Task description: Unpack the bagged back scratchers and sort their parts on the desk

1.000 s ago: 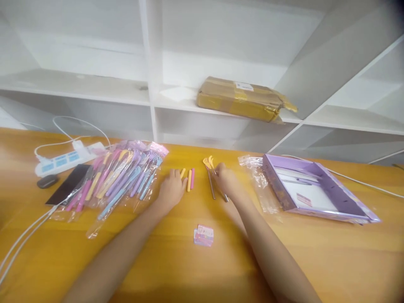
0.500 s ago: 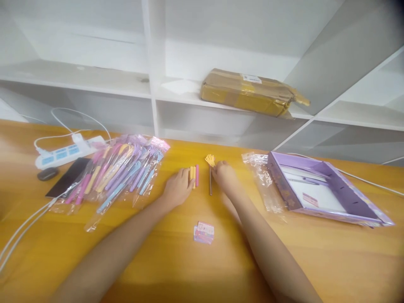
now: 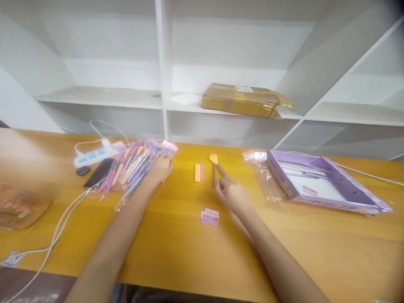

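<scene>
On the bench (image 3: 176,252), only a small share of the pieces is judged to be dealt with. Two yellow handles (image 3: 197,172) and one pink handle (image 3: 201,171) are laid out bare, side by side, towards the middle of the far edge. Just right of them, yellow claw-shaped heads (image 3: 213,159) are seen on dark stems, separate from the handles. Most pieces are left in clear sleeves, in the bagged pile (image 3: 134,168) near the far edge, left of centre. The two hands are held apart. The left hand (image 3: 160,168) is curled over the pile's right end; the right hand (image 3: 233,193) is placed at the stems' lower ends. Whether anything is gripped by either cannot be told. Towards the far right corner, a purple box (image 3: 284,185) is set.
</scene>
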A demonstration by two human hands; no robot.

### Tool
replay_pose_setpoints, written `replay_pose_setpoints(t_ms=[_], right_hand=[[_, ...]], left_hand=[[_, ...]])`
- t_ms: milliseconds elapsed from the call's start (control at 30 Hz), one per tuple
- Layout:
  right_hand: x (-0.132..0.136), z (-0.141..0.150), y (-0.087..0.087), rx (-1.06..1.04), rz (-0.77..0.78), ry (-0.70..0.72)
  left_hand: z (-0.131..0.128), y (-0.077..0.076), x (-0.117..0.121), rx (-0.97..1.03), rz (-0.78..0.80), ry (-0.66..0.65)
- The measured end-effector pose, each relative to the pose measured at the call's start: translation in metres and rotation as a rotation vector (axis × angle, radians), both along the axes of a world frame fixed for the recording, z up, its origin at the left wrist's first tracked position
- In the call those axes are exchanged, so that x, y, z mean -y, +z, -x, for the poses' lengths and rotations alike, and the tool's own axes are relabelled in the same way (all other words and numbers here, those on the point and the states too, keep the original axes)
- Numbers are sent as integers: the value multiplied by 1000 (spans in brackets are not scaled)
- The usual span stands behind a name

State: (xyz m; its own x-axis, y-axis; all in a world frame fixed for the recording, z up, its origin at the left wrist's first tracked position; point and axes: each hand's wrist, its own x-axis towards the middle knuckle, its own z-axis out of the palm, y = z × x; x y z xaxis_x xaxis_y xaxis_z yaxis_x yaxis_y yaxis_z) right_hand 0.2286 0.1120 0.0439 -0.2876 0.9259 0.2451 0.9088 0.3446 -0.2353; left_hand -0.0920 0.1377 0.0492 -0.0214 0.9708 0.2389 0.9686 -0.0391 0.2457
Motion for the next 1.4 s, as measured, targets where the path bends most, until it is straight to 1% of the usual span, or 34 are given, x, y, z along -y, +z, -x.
replay_pose_setpoints(t_ms=[100,167,300,400,467,533,600,633,700,733,767,833,867,933,967,1033,1100,1167,1233,1333,1400], right_hand=[[14,-1,-24,-8,11,112],[15,-3,-31,-23,14,157],[11,-9,-30,-68,-18,179],[9,-11,-29,-99,-18,184],[11,-12,-28,-114,-5,191],[13,-11,-26,-163,19,177],[17,-10,-23,-321,70,161],[18,-9,-22,-438,104,166],[22,-6,-22,-672,179,193],[25,-3,-23,-753,208,207],[27,1,-24,-807,232,214],[34,9,-27,-855,269,218],[37,13,-28,-862,283,227],[43,20,-30,-850,306,254],[45,23,-30,-833,312,267],[46,24,-30,-798,288,265],[43,21,-29,-792,216,216],[37,17,-28,-843,163,152],[31,12,-27,-963,195,114],[27,7,-27,-1148,297,119],[27,5,-26,-1141,293,174]], left_hand=[[9,-1,3,-61,36,62],[6,-4,4,-86,46,100],[-4,-6,0,-76,47,169],[-6,3,-4,-23,71,175],[-8,15,-3,29,110,123],[-15,26,5,81,175,26],[-32,32,24,166,280,-117],[-43,31,38,232,352,-194],[-65,22,68,612,617,-436],[-75,14,83,732,698,-503],[-83,4,96,822,754,-547],[-91,-15,115,1015,861,-578],[-91,-24,120,1108,906,-590],[-89,-35,122,1266,936,-599],[-87,-38,121,1321,921,-593],[-84,-40,117,1386,889,-568],[-81,-38,114,1425,894,-547],[-79,-37,113,1456,914,-534],[-77,-39,112,1481,924,-511],[-74,-45,111,1512,937,-485],[-74,-45,111,1536,935,-480]])
